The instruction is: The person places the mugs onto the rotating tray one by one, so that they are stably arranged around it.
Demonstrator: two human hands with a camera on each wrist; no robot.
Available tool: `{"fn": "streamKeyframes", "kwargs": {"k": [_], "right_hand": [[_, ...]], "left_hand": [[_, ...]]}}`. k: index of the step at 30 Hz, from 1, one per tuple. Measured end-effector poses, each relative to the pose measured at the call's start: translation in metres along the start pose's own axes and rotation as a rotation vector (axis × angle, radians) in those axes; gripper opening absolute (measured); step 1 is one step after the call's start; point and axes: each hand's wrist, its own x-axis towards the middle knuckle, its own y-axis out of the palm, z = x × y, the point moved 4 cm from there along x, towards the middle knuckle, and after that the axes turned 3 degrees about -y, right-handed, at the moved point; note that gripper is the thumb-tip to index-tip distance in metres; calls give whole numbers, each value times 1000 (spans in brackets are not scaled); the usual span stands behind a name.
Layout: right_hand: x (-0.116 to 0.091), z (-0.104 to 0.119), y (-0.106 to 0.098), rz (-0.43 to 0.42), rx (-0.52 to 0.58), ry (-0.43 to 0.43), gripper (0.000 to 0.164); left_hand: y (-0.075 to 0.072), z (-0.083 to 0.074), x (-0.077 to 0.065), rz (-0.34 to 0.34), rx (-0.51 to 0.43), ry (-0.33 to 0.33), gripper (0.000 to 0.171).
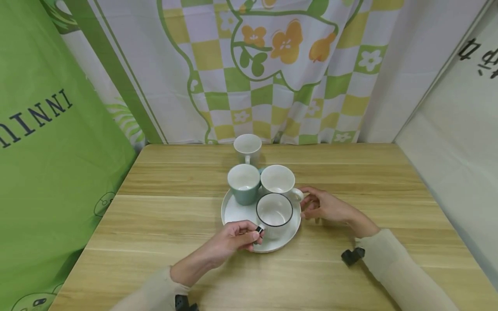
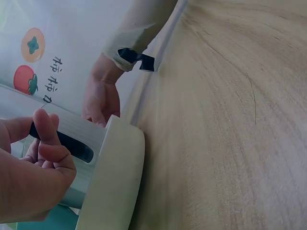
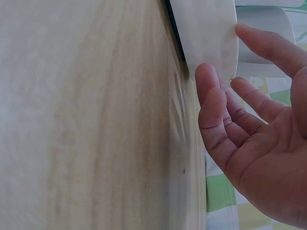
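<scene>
A white mug with a dark rim (image 1: 274,210) sits at the front of a round white tray (image 1: 229,216). My left hand (image 1: 239,235) pinches its handle, which looks black in the left wrist view (image 2: 76,147). Behind it on the tray stand a green mug with a white inside (image 1: 245,196) and a white mug (image 1: 277,178), its handle pointing right. At the tray's right edge is my right hand (image 1: 327,206), fingers loosely bent. In the right wrist view, its fingertips (image 3: 207,76) lie against the tray's side wall (image 3: 211,36); no mug is in its grasp.
Another pale mug (image 1: 247,144) stands on the wooden table (image 1: 167,211) behind the tray, near the far edge. A patterned curtain (image 1: 288,99) hangs beyond that edge. Green cloth (image 1: 50,142) is on the left and white cloth (image 1: 459,151) on the right.
</scene>
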Motion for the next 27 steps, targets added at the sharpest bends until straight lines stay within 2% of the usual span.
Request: {"fn": "streamKeyframes", "kwargs": {"k": [12, 21, 27], "right_hand": [[0, 0, 1, -1, -2, 2, 73], [1, 0, 0, 2, -8, -4, 73], [1, -2, -1, -6, -11, -4, 73]], "left_hand": [[2, 11, 6, 0, 2, -28, 36], [3, 13, 10, -6, 15, -57, 33], [1, 8, 11, 19, 108, -52, 33]]}}
